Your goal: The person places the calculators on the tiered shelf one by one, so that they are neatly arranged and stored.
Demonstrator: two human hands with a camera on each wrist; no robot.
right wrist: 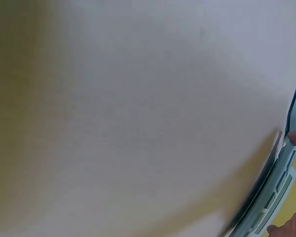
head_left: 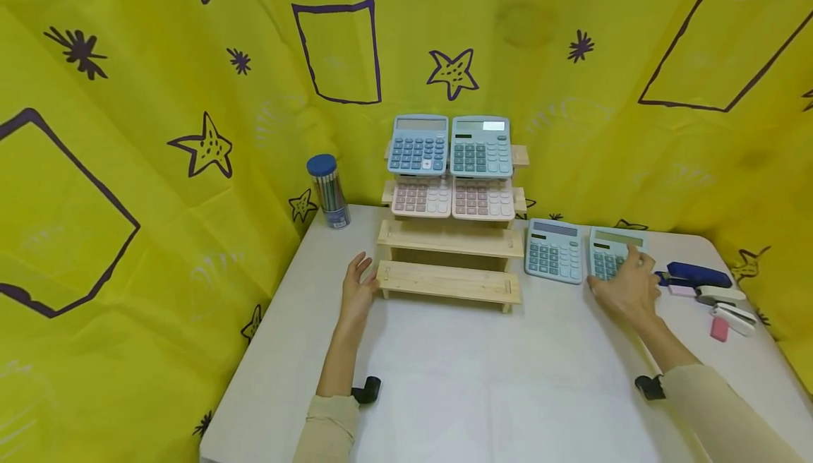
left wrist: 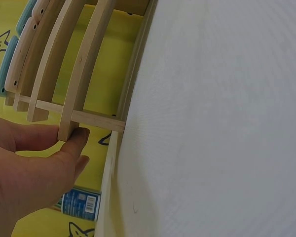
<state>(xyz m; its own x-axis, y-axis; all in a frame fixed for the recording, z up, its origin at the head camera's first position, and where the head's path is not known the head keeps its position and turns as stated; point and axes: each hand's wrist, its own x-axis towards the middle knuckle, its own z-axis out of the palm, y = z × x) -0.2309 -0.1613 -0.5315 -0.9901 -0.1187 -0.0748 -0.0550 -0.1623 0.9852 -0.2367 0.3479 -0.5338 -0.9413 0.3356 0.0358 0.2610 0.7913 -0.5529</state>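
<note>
- Pale wood meets the left hand (head_left: 358, 286): relaxed fingers touch the rack's (head_left: 449, 281) left end, gripping nothing.
- Further right, the right hand (head_left: 625, 285) grips the nearest calculator (head_left: 608, 255), lying directly beneath it on the table (head_left: 483, 378).

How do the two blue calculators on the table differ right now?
The left table calculator lies untouched, its whole face showing; the right table calculator is partly covered by the right hand, whose fingers grip its edges. The left one sits nearer the wooden rack; the right one nearer the staplers. Both are blue and lie flat, face up.
</note>
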